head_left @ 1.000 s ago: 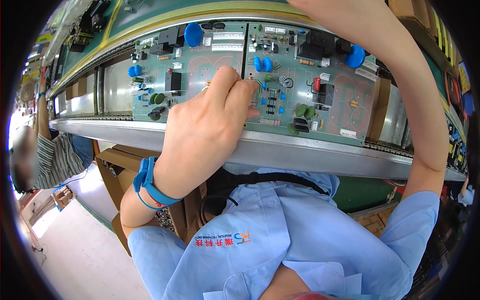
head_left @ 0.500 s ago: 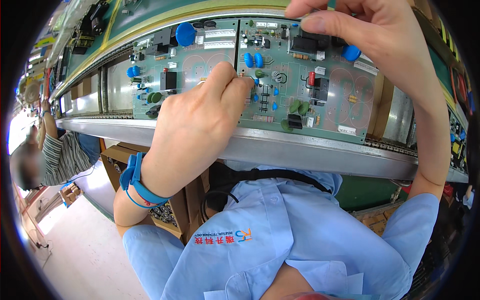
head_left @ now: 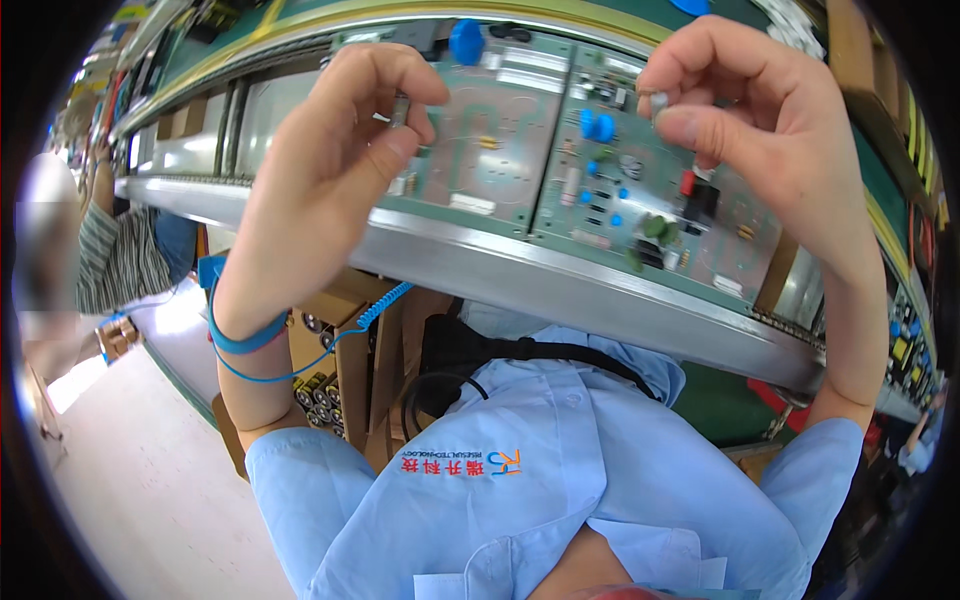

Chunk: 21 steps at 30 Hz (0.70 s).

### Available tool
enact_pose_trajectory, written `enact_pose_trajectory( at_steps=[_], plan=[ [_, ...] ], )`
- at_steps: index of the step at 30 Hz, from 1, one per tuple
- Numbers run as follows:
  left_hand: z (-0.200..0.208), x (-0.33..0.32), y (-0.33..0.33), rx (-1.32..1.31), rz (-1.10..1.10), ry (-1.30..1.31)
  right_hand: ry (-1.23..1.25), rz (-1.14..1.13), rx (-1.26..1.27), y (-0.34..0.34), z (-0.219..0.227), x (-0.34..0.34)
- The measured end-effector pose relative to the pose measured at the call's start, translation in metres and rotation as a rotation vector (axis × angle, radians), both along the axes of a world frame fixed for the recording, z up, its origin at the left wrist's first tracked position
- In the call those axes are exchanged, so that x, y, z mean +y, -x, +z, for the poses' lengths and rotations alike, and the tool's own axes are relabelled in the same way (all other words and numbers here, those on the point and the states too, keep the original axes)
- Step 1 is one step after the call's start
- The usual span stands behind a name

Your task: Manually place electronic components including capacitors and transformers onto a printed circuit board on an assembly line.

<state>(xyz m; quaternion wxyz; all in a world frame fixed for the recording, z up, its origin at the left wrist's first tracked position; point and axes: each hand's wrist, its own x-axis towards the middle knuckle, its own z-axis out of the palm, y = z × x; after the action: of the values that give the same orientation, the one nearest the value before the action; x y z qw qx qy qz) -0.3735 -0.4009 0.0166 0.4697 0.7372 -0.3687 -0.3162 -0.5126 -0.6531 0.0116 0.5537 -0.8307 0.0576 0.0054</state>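
Two green circuit boards lie side by side on the rail, the left board and the right board, both fitted with small electronic parts. Over the left board's left side, my left hand pinches a small pale component between thumb and fingers; its exact kind is blurred. My right hand hovers above the right board's far part, a small whitish component between thumb and forefinger. Blue disc parts stand near that hand, and a larger blue disc rises from the left board's far edge.
A metal rail runs along the near side of the boards. Below my left forearm stands a cardboard box with cylindrical parts. A blue coiled cord hangs from my wristband. Another person's striped sleeve shows at left.
My left hand has left the right board and moved left, over the left board. My right hand has come slightly nearer and right. The boards appear farther right in view.
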Motion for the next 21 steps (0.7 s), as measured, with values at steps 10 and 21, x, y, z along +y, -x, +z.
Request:
enact_pose_trajectory(
  at_steps=[10,21],
  plan=[
    [-0.015,0.096,-0.034,-0.020,0.262,0.085,0.073,0.277,-0.001,-0.086,-0.004,0.109],
    [-0.047,0.132,-0.042,-0.216,0.331,0.016,0.492,0.389,-0.090,-0.127,-0.018,0.163]
  ],
)
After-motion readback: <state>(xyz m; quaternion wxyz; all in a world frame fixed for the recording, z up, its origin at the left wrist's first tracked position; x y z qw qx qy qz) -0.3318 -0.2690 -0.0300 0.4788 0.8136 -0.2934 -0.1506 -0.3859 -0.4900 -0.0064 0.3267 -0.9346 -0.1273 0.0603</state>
